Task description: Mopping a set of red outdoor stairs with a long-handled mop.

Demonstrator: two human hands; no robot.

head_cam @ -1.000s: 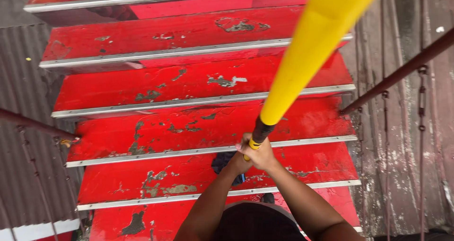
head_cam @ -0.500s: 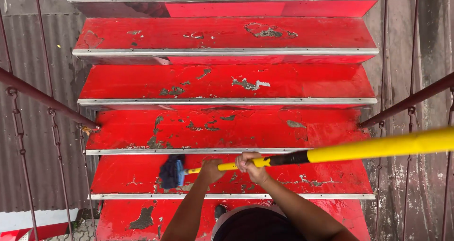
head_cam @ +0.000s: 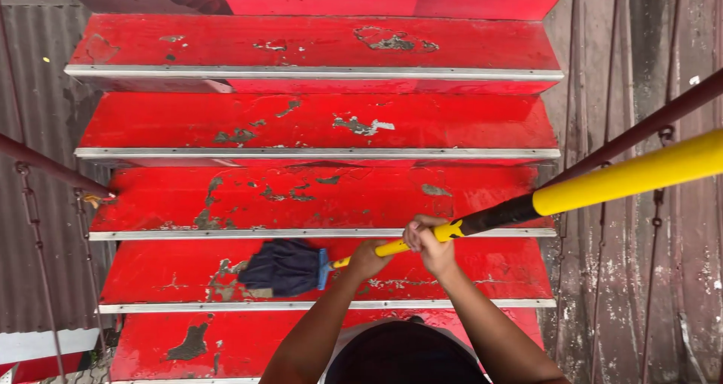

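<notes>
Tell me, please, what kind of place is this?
Probably an outdoor staircase. Red steps with flaking paint and metal edges descend between handrails, with corrugated sheeting alongside. Both hands hold a yellow-handled mop on one step.

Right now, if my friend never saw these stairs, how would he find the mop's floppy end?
Start at the red stairs with chipped paint and metal edges. Go down to the step just ahead of the left hand and right hand on the yellow pole. The mop head lies there, the only dark blue cloth bundle on all that red.
</notes>
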